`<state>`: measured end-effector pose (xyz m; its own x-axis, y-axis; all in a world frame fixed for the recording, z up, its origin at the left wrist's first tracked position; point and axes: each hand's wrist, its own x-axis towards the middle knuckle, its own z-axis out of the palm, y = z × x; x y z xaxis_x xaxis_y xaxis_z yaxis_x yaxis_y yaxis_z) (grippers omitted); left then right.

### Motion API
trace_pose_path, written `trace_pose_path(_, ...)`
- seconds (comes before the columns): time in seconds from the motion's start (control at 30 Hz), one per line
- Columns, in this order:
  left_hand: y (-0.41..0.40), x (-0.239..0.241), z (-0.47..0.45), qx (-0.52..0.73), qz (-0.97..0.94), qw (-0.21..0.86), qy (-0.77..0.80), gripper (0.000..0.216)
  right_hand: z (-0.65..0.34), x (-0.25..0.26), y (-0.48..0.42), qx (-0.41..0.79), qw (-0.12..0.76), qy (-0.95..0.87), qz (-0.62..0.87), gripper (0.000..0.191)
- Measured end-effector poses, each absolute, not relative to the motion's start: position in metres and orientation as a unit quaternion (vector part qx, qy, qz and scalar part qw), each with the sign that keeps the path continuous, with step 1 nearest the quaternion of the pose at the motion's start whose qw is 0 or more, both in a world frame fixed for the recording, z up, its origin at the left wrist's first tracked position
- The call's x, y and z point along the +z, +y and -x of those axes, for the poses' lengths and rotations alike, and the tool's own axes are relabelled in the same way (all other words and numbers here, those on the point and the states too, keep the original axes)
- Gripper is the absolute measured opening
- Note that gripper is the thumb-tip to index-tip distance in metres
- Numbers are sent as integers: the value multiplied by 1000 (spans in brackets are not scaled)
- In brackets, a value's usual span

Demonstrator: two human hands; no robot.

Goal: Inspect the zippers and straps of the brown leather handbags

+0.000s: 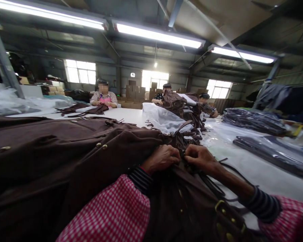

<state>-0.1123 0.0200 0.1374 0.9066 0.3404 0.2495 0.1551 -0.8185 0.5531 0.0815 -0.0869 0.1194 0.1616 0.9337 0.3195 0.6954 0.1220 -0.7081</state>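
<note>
A pile of dark brown garments point(65, 158) with brass studs and long fringe strips lies across the white table point(131, 116) in front of me. My left hand point(163, 158) is closed, its fingers curled into the brown fabric. My right hand point(200, 156) is closed in a pinch on the brown fringe strips point(187, 137) right beside it. The two hands nearly touch. Both wrists show striped cuffs and red checked sleeves.
Clear plastic bags point(165, 121) lie just beyond my hands. Bagged dark garments point(255, 119) are stacked at the right. Three other people sit at the far side, one point(104, 97) at the left handling brown cloth. Cardboard boxes point(136, 92) stand behind them.
</note>
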Motion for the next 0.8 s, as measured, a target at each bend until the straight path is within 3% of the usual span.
trace_pose_path(0.17, 19, 141, 113, 155, -948, 250, 122, 15, -75, 118, -96, 212, 479, -589, 616, 37)
trace_pose_path(0.43, 17, 144, 113, 146, -960, 213, 105, 13, -63, 127, -109, 152, 482, -574, 645, 51)
trace_pose_path(0.8, 16, 150, 107, 122, -971, 165, 126, 18, -58, 124, -112, 41, 462, -620, 633, 43)
